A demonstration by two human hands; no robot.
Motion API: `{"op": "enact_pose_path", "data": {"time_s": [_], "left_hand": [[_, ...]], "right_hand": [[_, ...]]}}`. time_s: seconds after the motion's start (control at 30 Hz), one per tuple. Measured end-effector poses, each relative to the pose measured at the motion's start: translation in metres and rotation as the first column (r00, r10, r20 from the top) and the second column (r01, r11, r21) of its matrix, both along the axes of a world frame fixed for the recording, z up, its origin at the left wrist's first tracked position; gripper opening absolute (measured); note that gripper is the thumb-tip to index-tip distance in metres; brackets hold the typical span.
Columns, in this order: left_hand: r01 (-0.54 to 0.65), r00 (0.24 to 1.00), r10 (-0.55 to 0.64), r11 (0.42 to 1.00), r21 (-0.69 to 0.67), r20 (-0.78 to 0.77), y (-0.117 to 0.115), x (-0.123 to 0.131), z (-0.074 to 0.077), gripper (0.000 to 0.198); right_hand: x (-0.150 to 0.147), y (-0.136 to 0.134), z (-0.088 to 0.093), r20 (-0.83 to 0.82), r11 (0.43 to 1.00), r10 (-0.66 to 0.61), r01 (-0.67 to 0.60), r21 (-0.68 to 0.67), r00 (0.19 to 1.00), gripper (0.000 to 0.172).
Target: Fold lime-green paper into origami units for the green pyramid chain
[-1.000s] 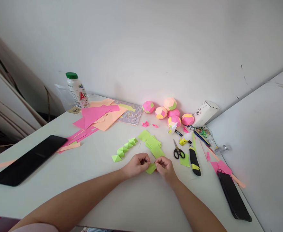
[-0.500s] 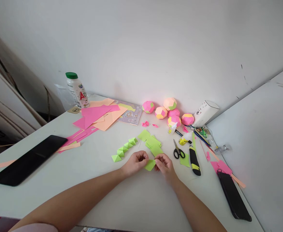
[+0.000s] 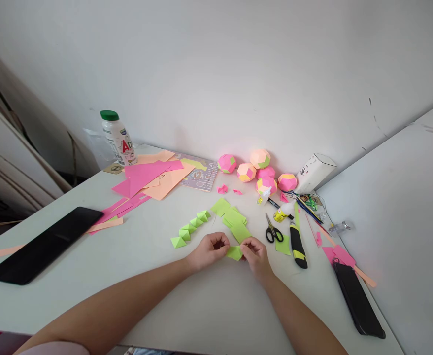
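Between my two hands is a small green piece of paper (image 3: pixel 234 253), partly folded. My left hand (image 3: pixel 209 252) pinches its left end between thumb and fingers. At the other end, my right hand (image 3: pixel 253 254) pinches it too, the fingertips partly hiding that edge. Just beyond my hands lies a loose stack of green paper pieces (image 3: pixel 234 219). To the left of it, a row of folded green paper units (image 3: pixel 190 228) runs diagonally across the white table (image 3: pixel 157 276).
Right of my hands lie black scissors (image 3: pixel 273 233), a utility knife (image 3: pixel 298 246) and a glue bottle (image 3: pixel 283 212). Several faceted paper balls (image 3: pixel 259 159) sit by the wall. Pink and orange sheets (image 3: pixel 146 177), a white bottle (image 3: pixel 118 138) and a black tablet-like slab (image 3: pixel 46 244) are leftward.
Both hands have shifted slightly right with the green paper. The paper now looks flatter and wider between them. Everything else on the table stays where it was.
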State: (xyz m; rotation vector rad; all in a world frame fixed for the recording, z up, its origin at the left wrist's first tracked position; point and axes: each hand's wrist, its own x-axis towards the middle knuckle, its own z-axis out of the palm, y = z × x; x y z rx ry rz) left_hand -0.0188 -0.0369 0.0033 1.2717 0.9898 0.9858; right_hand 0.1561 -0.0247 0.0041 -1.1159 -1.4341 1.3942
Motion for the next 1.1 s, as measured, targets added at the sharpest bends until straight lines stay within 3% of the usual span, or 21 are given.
{"op": "enact_pose_path", "data": {"time_s": [0.23,0.4,0.6,0.77,0.93,1.1], "left_hand": [[-0.018,0.998,0.022,0.998,-0.060,0.066,0.000,-0.001,-0.002,0.021],[-0.038,0.990,0.039,0.999,-0.017,0.133,0.000,-0.001,-0.001,0.022],[-0.033,0.997,0.035,0.999,-0.029,0.068,0.001,0.001,-0.006,0.029],[-0.064,0.988,0.068,0.997,-0.035,0.137,0.002,0.003,-0.009,0.029],[-0.034,0.975,0.049,0.997,-0.073,0.216,0.001,0.002,-0.002,0.028],[-0.044,0.994,0.047,0.998,-0.034,0.100,0.001,0.001,0.000,0.029]], "right_hand": [[0.002,0.004,-0.003,-0.132,0.993,-0.120,0.119,-0.019,0.984,0.015],[0.002,0.004,-0.002,-0.104,0.997,-0.068,0.065,-0.031,0.992,0.016],[0.000,0.003,-0.003,-0.049,0.999,-0.033,0.032,-0.029,0.998,0.017],[0.000,0.005,-0.008,-0.055,0.999,-0.014,0.011,-0.040,0.998,0.020],[0.002,0.006,-0.012,-0.041,1.000,0.000,-0.001,-0.025,0.999,0.021],[0.002,0.005,-0.012,-0.030,1.000,0.004,-0.004,-0.017,1.000,0.023]]}}
